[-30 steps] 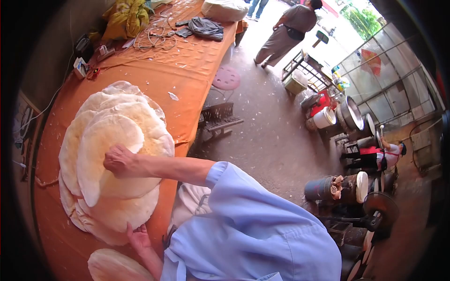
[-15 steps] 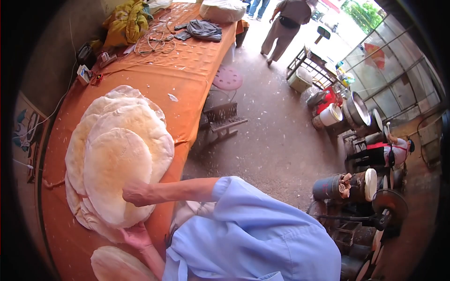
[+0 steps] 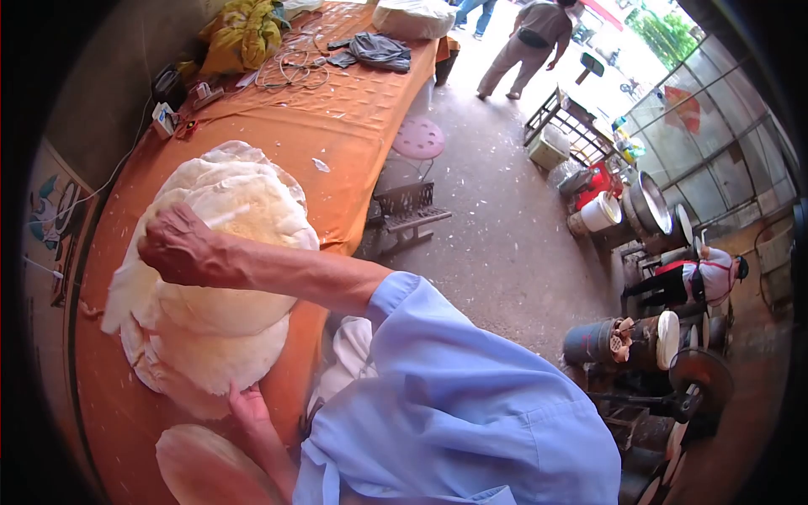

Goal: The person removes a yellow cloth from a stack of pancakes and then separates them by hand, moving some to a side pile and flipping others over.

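The flatbread stack [image 3: 223, 358] lies on the table [image 3: 311, 202]. Your hands are apart: the right hand [image 3: 181, 246] is curled over the stack, grip undeterminable; the left hand [image 3: 252, 409], fingers extended, touches its near edge, presumably steadying it.

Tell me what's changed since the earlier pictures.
The right hand has moved up and left across the flatbread pile; whether it grips any is unclear. The top flatbread has shifted left off the pile's middle. The left hand stays at the pile's lower edge in view.
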Motion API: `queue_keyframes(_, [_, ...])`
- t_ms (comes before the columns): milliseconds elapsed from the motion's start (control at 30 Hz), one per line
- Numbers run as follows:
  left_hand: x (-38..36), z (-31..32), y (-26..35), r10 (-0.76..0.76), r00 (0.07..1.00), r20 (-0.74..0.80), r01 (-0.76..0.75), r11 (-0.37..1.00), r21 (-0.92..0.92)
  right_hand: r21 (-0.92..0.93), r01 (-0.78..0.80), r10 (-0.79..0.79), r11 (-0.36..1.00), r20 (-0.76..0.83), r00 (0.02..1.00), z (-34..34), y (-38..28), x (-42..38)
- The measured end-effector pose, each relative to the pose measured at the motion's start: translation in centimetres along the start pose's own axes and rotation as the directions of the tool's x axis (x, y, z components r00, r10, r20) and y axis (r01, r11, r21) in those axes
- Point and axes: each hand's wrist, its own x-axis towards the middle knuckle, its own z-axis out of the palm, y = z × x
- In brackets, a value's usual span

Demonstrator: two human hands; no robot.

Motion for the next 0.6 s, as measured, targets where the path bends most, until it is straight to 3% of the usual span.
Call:
queue_keyframes(33, [0.2, -0.6, -0.2, -0.018, 1.0, 0.002, 0.018, 0.999, 0.03, -0.01, 0.016, -0.017, 1.0, -0.049, 0.999, -0.8, -0.8, 0.6])
queue_keyframes(100, [-0.8, 1.0, -0.4, 0.095, 0.995, -0.009, -0.094, 0.993, 0.075, -0.021, 0.043, -0.046, 0.999, -0.143, 0.989, -3.6, -2.8, 1.0])
queue_keyframes(167, [-2.2, 3.8, -0.4, 0.19, 0.981, -0.037, -0.184, 0.975, 0.121, 0.089, -0.038, 0.022, 0.995, 0.168, 0.985, -3.6, -2.6, -1.3])
queue_keyframes(200, [-2.6, 4.5, -0.4, 0.203, 0.979, 0.021, -0.204, 0.973, 0.105, 0.133, -0.091, 0.038, 0.987, 0.358, 0.933, -2.1, -1.7, -2.9])
queue_keyframes(267, [-2.3, 5.3, -0.1, 0.166, 0.983, -0.074, -0.158, 0.982, 0.107, 0.084, -0.207, 0.16, 0.975, 0.384, 0.909, 1.2, 0.3, -5.4])
queue_keyframes(300, [-1.9, 4.5, -0.6, 0.139, 0.987, -0.086, -0.136, 0.99, 0.036, -0.085, -0.188, 0.202, 0.979, 0.573, 0.794, 3.1, 2.5, -6.5])
queue_keyframes(333, [-1.4, 3.8, -1.0, 0.112, 0.989, -0.097, -0.116, 0.993, -0.037, -0.088, -0.226, 0.232, 0.97, 0.607, 0.76, 4.3, 4.8, -6.7])
queue_keyframes(367, [-1.0, 3.1, -1.5, 0.085, 0.991, -0.108, -0.096, 0.989, -0.109, 0.128, -0.058, 0.013, 0.99, 0.329, 0.944, 3.3, 6.9, -7.1])
queue_keyframes(400, [-1.1, 3.6, -1.5, 0.068, 0.991, -0.117, -0.08, 0.992, -0.097, 0.004, 0.06, -0.057, 0.998, 0.378, 0.924, 3.5, 7.9, -5.3])
queue_keyframes(433, [-1.5, 3.7, -1.3, 0.035, 0.998, -0.061, -0.045, 0.985, -0.168, -0.048, 0.063, -0.034, 0.997, 0.461, 0.887, 1.8, 7.3, -2.7])
queue_keyframes(533, [-1.3, 3.6, -1.5, -0.027, 0.997, 0.076, 0.046, 0.963, -0.265, -0.036, 0.01, -0.001, 0.999, 0.242, 0.97, -2.4, 3.3, 2.8])
queue_keyframes(600, [-1.8, 5.4, -1.0, 0.027, 0.998, 0.062, -0.006, 0.95, -0.314, -0.07, 0.145, -0.112, 0.987, 0.351, 0.93, -3.2, 1.0, 2.1])
